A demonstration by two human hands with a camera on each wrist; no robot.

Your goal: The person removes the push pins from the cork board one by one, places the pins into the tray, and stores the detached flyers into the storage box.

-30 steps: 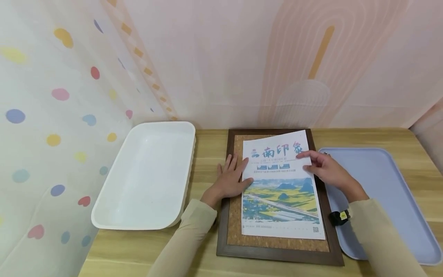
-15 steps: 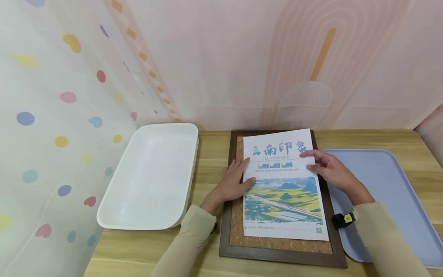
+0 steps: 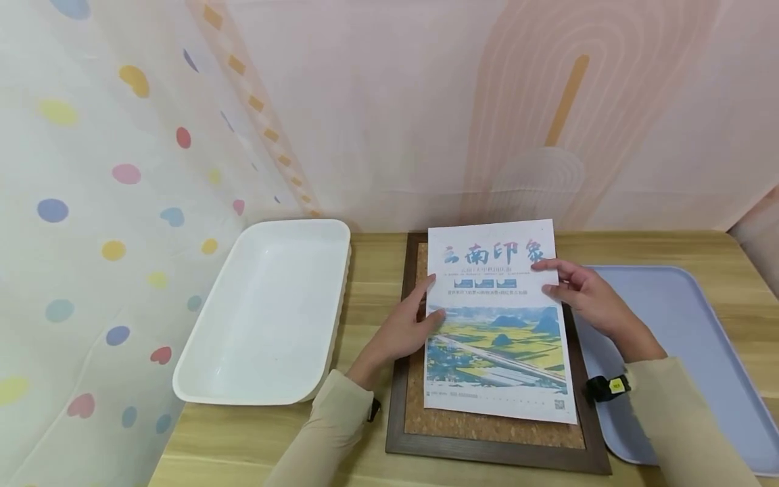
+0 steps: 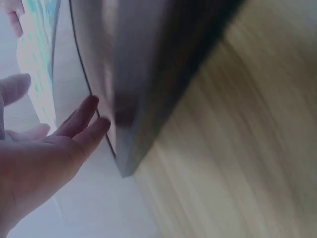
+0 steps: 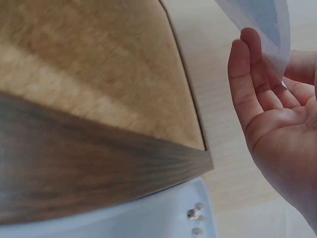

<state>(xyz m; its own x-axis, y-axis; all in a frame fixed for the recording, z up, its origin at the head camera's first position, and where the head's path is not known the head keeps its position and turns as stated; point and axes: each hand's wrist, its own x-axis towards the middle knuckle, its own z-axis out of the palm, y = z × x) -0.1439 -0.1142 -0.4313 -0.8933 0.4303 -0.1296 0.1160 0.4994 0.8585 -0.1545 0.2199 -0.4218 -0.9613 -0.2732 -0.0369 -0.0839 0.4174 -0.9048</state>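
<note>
A printed poster (image 3: 496, 345) with a landscape picture and large Chinese characters is tilted over the brown-framed cork board (image 3: 487, 431), its top edge lifted toward the wall. My left hand (image 3: 404, 328) holds the left edge; the thumb lies over the front and the other fingers are partly hidden behind the sheet. At the right edge, my right hand (image 3: 593, 301) pinches the paper between thumb and fingers. The right wrist view shows the sheet's corner (image 5: 277, 44) between them, with bare cork (image 5: 99, 64) beside it.
A deep white plastic tub (image 3: 262, 311) stands left of the board. To the right lies a light blue tray (image 3: 663, 311), partly under the right forearm. Several small pin-like pieces (image 5: 194, 214) lie in its corner. A patterned cloth wall (image 3: 389, 135) rises behind the wooden table (image 3: 371, 270).
The poster's upper part has risen off the cork board, now covering the frame's top edge. Left-hand fingers that were spread on the board have drawn in at the sheet's edge.
</note>
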